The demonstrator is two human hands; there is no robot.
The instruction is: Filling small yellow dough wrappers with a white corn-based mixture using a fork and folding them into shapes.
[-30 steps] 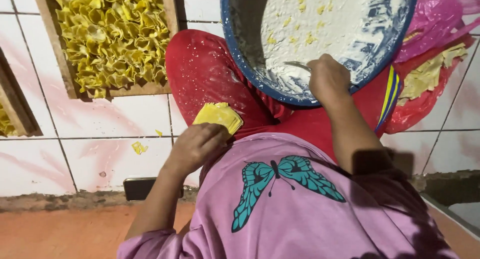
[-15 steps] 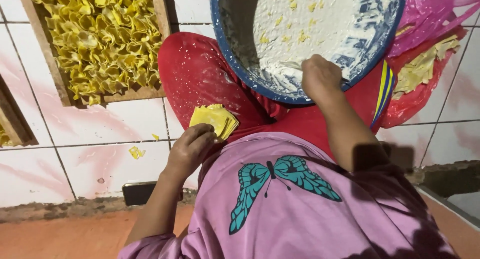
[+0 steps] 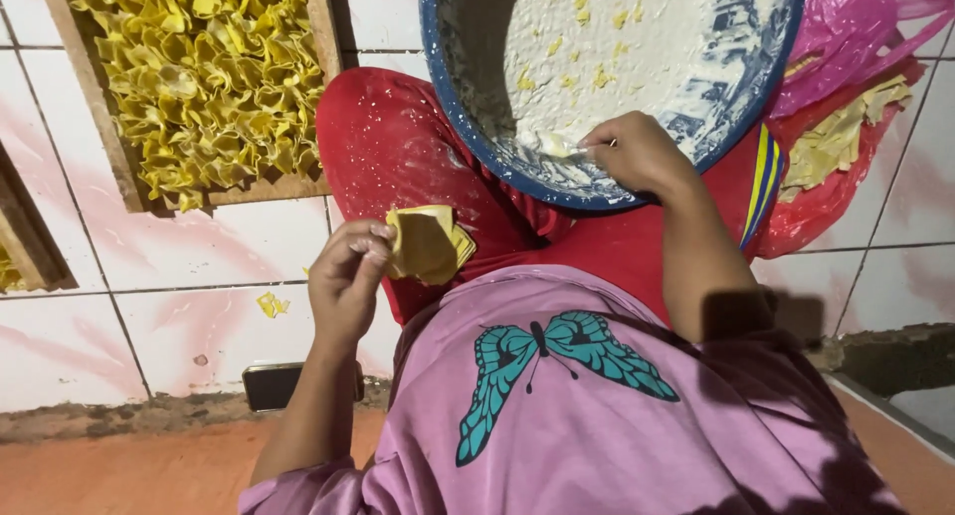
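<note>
At lower left of centre, the left hand pinches a yellow dough wrapper open over the red trousers. At upper centre, the right hand, fingers curled on what seems a small spoon, scrapes white filling from the blue basin; a modest scoop suits the wrapper.

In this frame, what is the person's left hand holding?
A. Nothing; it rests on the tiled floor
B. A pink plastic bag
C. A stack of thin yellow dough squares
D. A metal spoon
C. The left hand pinches a small stack of thin yellow dough squares above the red-clad knee, while the right hand reaches into the blue-rimmed basin of white paste.
</note>
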